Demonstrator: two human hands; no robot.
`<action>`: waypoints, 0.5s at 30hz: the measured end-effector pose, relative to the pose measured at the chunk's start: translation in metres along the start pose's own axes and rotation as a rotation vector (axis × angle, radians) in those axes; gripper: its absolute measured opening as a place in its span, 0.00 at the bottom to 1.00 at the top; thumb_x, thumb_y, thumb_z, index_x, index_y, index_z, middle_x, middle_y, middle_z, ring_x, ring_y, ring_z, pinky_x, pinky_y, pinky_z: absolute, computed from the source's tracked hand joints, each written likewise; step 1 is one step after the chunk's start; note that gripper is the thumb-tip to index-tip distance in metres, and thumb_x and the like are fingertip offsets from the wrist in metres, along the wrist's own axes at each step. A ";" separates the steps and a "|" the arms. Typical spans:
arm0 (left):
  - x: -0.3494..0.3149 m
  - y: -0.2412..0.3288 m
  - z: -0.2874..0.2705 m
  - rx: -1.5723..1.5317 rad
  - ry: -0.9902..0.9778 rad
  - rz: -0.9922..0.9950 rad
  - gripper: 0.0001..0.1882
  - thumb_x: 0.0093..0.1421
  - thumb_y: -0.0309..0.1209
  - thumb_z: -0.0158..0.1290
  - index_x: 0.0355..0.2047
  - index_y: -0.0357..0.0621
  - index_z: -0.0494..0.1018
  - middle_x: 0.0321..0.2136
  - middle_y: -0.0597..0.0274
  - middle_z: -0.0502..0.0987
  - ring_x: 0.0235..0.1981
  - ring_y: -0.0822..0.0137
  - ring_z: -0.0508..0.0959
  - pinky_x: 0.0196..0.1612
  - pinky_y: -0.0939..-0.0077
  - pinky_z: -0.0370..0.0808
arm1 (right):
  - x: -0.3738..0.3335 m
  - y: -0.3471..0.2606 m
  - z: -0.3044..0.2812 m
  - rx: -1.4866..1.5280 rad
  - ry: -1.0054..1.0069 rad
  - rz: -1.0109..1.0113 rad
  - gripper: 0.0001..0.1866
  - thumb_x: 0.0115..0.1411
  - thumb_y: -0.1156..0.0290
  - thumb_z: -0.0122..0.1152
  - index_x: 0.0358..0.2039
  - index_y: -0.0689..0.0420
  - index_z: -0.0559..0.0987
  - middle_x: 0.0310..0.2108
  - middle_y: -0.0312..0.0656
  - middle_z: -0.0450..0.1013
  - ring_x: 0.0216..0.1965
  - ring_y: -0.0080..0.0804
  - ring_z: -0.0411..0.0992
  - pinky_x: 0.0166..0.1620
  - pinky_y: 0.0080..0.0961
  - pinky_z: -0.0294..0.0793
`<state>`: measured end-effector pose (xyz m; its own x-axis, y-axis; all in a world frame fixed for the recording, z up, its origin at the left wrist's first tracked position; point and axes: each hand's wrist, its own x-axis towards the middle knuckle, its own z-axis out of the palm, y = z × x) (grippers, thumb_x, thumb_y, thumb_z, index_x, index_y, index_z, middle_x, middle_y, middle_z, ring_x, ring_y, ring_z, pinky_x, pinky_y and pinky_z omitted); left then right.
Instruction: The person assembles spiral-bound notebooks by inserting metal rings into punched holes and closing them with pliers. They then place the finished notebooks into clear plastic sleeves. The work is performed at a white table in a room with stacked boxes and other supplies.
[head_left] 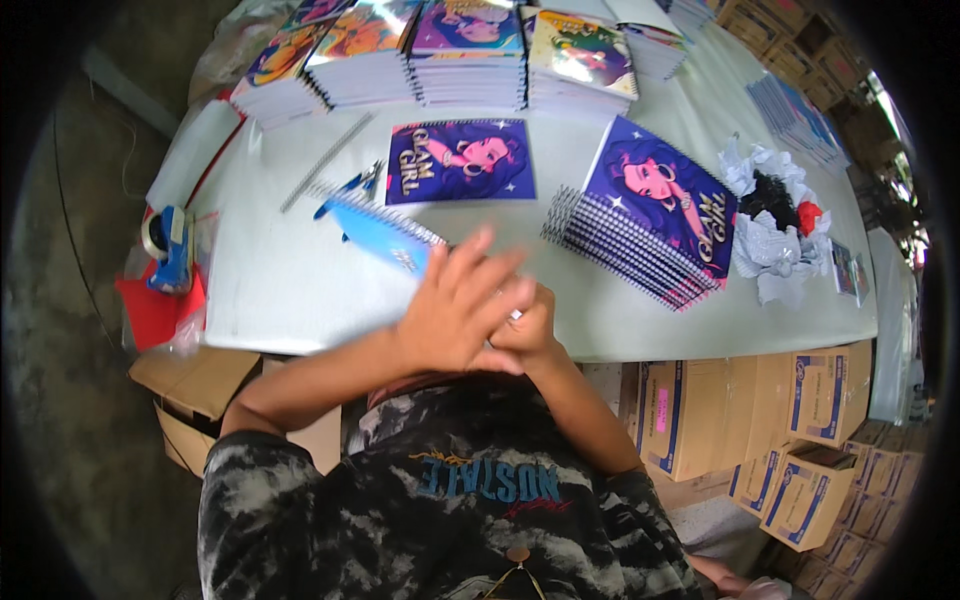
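Observation:
My left hand lies over my right hand at the near edge of the white table, fingers spread and blurred. Between them I hold a blue spiral-bound notebook, tilted, its wire spine up and to the left. My right hand is mostly hidden beneath the left, and its grip cannot be seen clearly. A purple notebook cover with a cartoon figure lies flat just beyond. To the right sits a fanned stack of purple spiral notebooks.
Piles of colourful notebooks line the far edge. A loose wire spiral and blue pliers lie at left. A blue tape dispenser sits on red sheets. Crumpled white paper lies at right. Cardboard boxes stand below.

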<state>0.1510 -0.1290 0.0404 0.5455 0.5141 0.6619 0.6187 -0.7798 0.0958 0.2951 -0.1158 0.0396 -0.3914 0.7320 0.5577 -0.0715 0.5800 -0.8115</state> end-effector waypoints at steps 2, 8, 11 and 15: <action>-0.021 0.006 0.008 -0.067 0.085 0.046 0.51 0.51 0.64 0.45 0.63 0.39 0.44 0.60 0.35 0.46 0.61 0.33 0.44 0.57 0.34 0.38 | 0.005 0.002 0.010 0.106 0.128 0.060 0.22 0.51 0.73 0.61 0.48 0.62 0.72 0.44 0.50 0.73 0.41 0.41 0.75 0.42 0.28 0.73; 0.012 0.045 -0.098 -0.474 -0.106 -0.390 0.43 0.61 0.41 0.43 0.59 0.19 0.33 0.58 0.20 0.40 0.61 0.32 0.47 0.60 0.51 0.50 | 0.043 -0.046 0.025 -0.001 -0.148 -0.420 0.41 0.58 0.52 0.48 0.63 0.60 0.44 0.65 0.54 0.34 0.66 0.55 0.35 0.63 0.51 0.29; 0.018 0.042 -0.140 -0.445 0.087 -0.663 0.23 0.59 0.31 0.46 0.49 0.24 0.61 0.41 0.38 0.70 0.43 0.55 0.73 0.46 0.70 0.69 | 0.057 -0.086 0.003 -0.314 -0.278 -0.363 0.40 0.57 0.49 0.47 0.62 0.62 0.50 0.61 0.55 0.48 0.61 0.53 0.48 0.61 0.51 0.40; 0.022 0.014 -0.135 -0.677 0.294 -0.991 0.09 0.55 0.29 0.54 0.27 0.34 0.73 0.24 0.63 0.76 0.24 0.79 0.71 0.29 0.87 0.67 | 0.070 -0.081 -0.004 -0.237 -0.262 0.142 0.18 0.58 0.59 0.53 0.40 0.62 0.74 0.25 0.44 0.72 0.26 0.36 0.71 0.35 0.31 0.68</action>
<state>0.0959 -0.1768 0.1567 -0.1942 0.9565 0.2178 0.2275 -0.1721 0.9585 0.2766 -0.1097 0.1449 -0.6059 0.7124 0.3541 0.2022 0.5684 -0.7975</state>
